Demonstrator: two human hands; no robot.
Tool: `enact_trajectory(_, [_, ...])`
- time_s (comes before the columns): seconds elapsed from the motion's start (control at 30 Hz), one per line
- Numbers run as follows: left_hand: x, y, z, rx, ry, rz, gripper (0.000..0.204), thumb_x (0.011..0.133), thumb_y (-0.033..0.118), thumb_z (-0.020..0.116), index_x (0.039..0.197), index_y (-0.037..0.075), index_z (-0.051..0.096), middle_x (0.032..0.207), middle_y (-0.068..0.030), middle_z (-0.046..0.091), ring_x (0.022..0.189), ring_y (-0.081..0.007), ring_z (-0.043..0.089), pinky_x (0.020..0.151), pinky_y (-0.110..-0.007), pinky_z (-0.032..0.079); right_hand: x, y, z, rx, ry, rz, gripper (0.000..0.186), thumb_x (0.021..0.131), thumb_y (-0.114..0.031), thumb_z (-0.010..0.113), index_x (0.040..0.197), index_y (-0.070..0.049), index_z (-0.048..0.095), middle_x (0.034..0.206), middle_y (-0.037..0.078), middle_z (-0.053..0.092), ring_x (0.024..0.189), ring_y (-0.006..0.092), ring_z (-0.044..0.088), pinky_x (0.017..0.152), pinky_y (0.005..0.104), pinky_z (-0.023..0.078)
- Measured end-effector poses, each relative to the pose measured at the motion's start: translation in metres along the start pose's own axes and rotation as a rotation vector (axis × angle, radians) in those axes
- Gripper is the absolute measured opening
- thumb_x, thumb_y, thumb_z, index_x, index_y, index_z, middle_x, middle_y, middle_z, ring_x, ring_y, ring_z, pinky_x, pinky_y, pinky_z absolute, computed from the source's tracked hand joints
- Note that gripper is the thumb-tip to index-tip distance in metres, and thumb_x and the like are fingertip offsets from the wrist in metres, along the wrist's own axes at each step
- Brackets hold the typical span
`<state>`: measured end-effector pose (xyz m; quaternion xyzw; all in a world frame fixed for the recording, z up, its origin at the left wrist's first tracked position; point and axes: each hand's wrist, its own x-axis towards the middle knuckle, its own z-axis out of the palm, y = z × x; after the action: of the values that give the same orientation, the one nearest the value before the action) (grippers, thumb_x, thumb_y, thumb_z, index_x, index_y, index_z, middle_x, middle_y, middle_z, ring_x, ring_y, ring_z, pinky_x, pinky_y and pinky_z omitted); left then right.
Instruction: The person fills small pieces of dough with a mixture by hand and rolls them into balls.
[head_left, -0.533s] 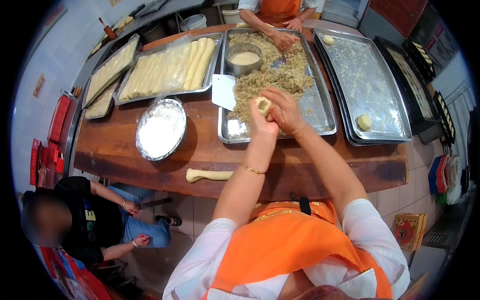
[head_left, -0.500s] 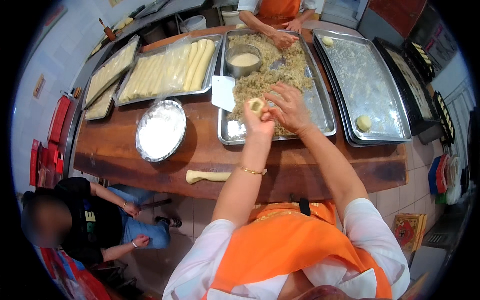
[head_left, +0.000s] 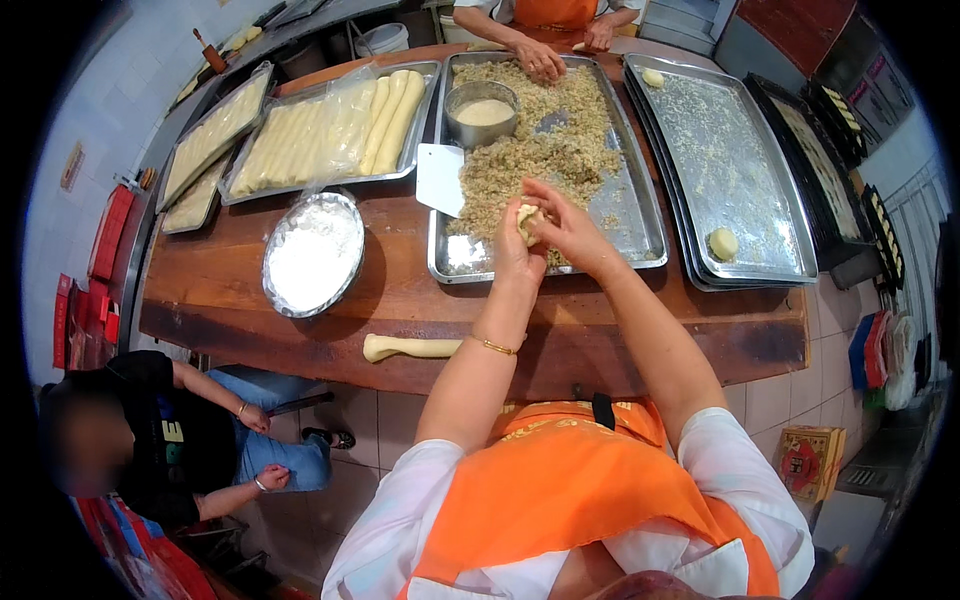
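My left hand (head_left: 514, 250) is wrapped round a small pale dough piece (head_left: 526, 224), held above the near edge of a metal tray (head_left: 640, 225). Over the dough's top bends my right hand (head_left: 572, 230), its thumb and fingers pressing on it. What lies inside the dough is hidden by the fingers. Crumbly brown filling (head_left: 545, 165) is spread in the tray beyond my hands. A white scraper (head_left: 440, 180) leans at the tray's left side, next to a metal bowl (head_left: 482, 112) of pale grains. On the table near my left forearm lies a dough roll (head_left: 410, 347).
A bowl of white flour (head_left: 314, 255) and a tray of dough logs (head_left: 395, 120) stand left. Stacked trays (head_left: 740, 160) at right carry two dough balls. Across the table, a co-worker's hand (head_left: 540, 62) reaches into the filling. Another person (head_left: 150, 430) sits lower left.
My right hand has come down from above the hollowed dough and closed over it. The co-worker's hand has shifted left over the filling. The whole view has moved slightly.
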<state>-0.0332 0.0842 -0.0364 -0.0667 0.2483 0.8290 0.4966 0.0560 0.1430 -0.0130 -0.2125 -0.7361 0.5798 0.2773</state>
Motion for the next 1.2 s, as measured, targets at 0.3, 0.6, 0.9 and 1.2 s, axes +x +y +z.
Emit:
enact_trajectory(0.3, [-0.017, 0.011, -0.008, 0.121, -0.275, -0.044, 0.029, 0.104, 0.034, 0.052, 0.110, 0.007, 0.061, 0.100, -0.0046, 0.062, 0.086, -0.0142, 0.062, 0.073, -0.030, 0.053, -0.009, -0.004, 0.006, 0.199, -0.047, 0.180, 0.049, 0.090, -0.011, 0.057, 0.138, -0.004, 0.051, 0.127, 0.009, 0.059, 0.115, 0.0179, 0.056, 0.099, 0.0299, 0.045])
enact_trajectory(0.6, [-0.043, 0.018, -0.018, 0.309, -0.315, -0.014, 0.029, 0.101, 0.037, 0.059, 0.114, 0.011, 0.057, 0.096, 0.0007, 0.062, 0.076, -0.0057, 0.061, 0.052, -0.018, 0.048, -0.023, -0.029, 0.002, 0.190, -0.297, 0.153, 0.061, 0.088, -0.018, 0.058, 0.146, -0.012, 0.042, 0.140, 0.009, 0.049, 0.130, 0.0206, 0.046, 0.108, 0.0351, 0.040])
enact_trajectory(0.9, [-0.057, 0.007, -0.017, 0.314, -0.476, -0.128, 0.054, 0.105, 0.050, 0.043, 0.139, 0.009, 0.043, 0.126, -0.0056, 0.057, 0.112, -0.0178, 0.061, 0.092, -0.035, 0.054, -0.038, -0.043, -0.013, -0.534, -0.177, -0.372, 0.072, 0.086, -0.045, 0.073, 0.143, -0.012, 0.046, 0.153, 0.020, 0.040, 0.148, 0.0328, 0.030, 0.117, 0.0440, 0.029])
enact_trajectory(1.2, [-0.067, -0.001, -0.008, 0.215, -0.644, -0.173, 0.043, 0.106, 0.049, 0.040, 0.128, 0.012, 0.050, 0.109, -0.0001, 0.061, 0.094, -0.0110, 0.062, 0.074, -0.028, 0.054, -0.044, -0.029, -0.005, -0.221, 0.070, -0.264, 0.039, 0.090, -0.033, 0.067, 0.117, -0.005, 0.066, 0.127, 0.017, 0.064, 0.122, 0.0338, 0.058, 0.106, 0.0415, 0.042])
